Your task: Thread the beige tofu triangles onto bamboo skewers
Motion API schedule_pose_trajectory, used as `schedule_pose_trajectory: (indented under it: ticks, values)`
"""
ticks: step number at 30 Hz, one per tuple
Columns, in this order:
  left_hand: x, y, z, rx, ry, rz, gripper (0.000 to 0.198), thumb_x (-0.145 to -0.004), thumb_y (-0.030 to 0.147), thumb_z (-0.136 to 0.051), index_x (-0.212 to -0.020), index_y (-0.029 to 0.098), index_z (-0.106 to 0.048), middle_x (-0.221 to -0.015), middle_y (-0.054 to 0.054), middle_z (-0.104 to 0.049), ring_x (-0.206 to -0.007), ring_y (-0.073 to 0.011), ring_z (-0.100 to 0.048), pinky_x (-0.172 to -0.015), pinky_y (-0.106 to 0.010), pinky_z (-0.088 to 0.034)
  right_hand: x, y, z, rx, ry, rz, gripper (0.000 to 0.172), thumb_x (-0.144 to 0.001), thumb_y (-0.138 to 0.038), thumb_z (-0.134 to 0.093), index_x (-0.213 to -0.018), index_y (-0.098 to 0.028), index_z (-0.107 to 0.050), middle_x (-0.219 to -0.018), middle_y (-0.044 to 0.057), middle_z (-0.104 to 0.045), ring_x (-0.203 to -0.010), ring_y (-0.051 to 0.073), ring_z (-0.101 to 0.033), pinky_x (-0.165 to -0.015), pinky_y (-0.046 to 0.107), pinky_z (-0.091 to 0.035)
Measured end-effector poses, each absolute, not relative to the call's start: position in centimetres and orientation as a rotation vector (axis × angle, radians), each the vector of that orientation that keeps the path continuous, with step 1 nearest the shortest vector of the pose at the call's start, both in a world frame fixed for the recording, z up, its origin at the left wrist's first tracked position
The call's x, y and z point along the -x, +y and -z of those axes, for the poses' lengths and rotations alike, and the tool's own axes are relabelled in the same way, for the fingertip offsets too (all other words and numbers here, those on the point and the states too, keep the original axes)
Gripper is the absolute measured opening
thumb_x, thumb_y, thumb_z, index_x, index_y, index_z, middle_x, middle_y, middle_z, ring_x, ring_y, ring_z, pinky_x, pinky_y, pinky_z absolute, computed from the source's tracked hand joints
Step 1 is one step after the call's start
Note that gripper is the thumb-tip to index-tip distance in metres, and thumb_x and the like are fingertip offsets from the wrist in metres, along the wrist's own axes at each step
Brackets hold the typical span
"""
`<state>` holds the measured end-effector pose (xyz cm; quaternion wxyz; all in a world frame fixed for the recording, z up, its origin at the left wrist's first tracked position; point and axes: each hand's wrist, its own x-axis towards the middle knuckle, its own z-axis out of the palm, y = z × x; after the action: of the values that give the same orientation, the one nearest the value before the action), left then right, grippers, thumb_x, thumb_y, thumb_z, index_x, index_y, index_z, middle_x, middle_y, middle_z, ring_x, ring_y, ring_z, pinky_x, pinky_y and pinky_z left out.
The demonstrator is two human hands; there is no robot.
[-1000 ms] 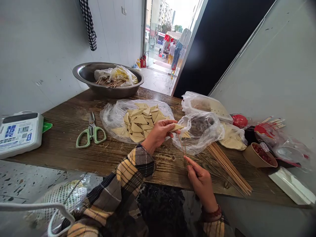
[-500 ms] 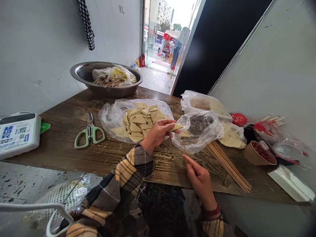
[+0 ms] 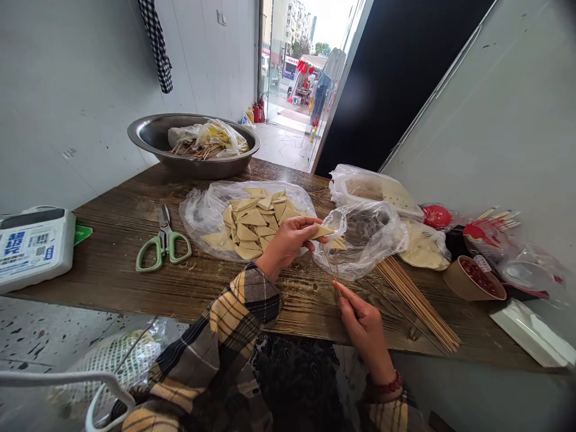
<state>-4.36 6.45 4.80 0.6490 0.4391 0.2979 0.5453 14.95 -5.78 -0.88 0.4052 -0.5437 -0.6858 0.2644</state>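
A pale triangular piece point(image 3: 323, 231), looking like tofu, is pinched between the thumb and fingers of my left hand point(image 3: 292, 240). My right hand point(image 3: 363, 321) is closed on the lower end of a thin bamboo skewer point(image 3: 330, 261); a second thin stick seems to run beside it. The skewer's upper end meets the underside of the held piece, and whether it has pierced it I cannot tell. Behind my left hand, a heap of similar triangles point(image 3: 252, 222) lies on a clear plastic bag point(image 3: 198, 207). Another clear bag point(image 3: 369, 240), with a few pieces at its near side, lies beyond the skewer.
Loose bamboo skewers point(image 3: 418, 306) lie right of my right hand. Green-handled scissors point(image 3: 164, 243) rest at left, near a white box point(image 3: 38, 252). A metal basin point(image 3: 157, 153) stands at the back. At right are a bagged white tray point(image 3: 378, 192) and a paper bowl point(image 3: 468, 288).
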Motion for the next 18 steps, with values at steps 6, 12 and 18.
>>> schedule_pose_trajectory:
  ticks: [6, 12, 18]
  values:
    - [4.32, 6.37, -4.92, -1.069, 0.703, -1.229, 0.037, -0.069, 0.031, -0.075, -0.094, 0.006, -0.067, -0.073, -0.010, -0.069, -0.066, -0.0181, -0.068, -0.042, -0.018, -0.043, -14.86, -5.64, 0.93, 1.353, -1.726, -0.654, 0.035, -0.091, -0.029, -0.050, -0.120, -0.021, -0.068, -0.117, 0.007, -0.069, -0.102, 0.023, -0.069, -0.087, 0.034, -0.055]
    - [4.21, 6.31, -4.67, -1.071, 0.680, -1.206, 0.036, -0.071, 0.033, -0.074, -0.096, 0.008, -0.066, -0.076, -0.010, -0.070, -0.070, -0.0191, -0.070, -0.044, -0.018, -0.044, -14.91, -5.95, 0.48, 1.360, -1.701, -0.671, 0.037, -0.090, -0.029, -0.050, -0.123, -0.022, -0.066, -0.095, 0.006, -0.076, -0.090, 0.024, -0.071, -0.072, 0.032, -0.058]
    - [3.97, 6.18, -4.44, -1.035, 0.664, -1.174, 0.037, -0.071, 0.034, -0.074, -0.098, 0.009, -0.067, -0.079, -0.009, -0.070, -0.071, -0.0191, -0.070, -0.045, -0.019, -0.044, -15.08, -6.04, 0.61, 1.358, -1.696, -0.644, 0.036, -0.090, -0.029, -0.050, -0.121, -0.022, -0.067, -0.098, 0.006, -0.075, -0.085, 0.022, -0.071, -0.070, 0.031, -0.058]
